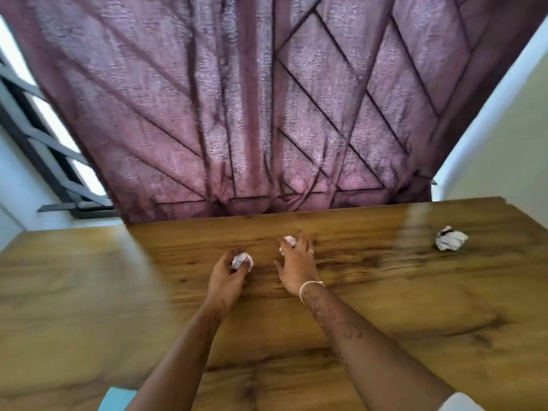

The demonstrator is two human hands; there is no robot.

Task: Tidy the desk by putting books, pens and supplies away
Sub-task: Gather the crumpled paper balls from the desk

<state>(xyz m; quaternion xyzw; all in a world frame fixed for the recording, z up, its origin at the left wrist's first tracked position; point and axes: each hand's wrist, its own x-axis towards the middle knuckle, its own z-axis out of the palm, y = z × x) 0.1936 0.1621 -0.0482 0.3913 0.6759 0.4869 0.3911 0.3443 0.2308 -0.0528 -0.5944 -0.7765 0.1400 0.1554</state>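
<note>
Three crumpled white paper balls are on the wooden desk (385,307). My left hand (225,277) is curled around one paper ball (241,260) near the desk's middle. Just to its right, my right hand (296,262) lies over a second paper ball (290,241), fingers spread across it; most of that ball is hidden under the fingers. A third paper ball (450,238) lies alone at the far right of the desk, apart from both hands. The view is blurred by motion.
A purple curtain (267,114) hangs right behind the desk's far edge. A barred window (44,137) is at the left and a white wall (504,129) at the right. A pale blue object (115,400) shows at the bottom edge.
</note>
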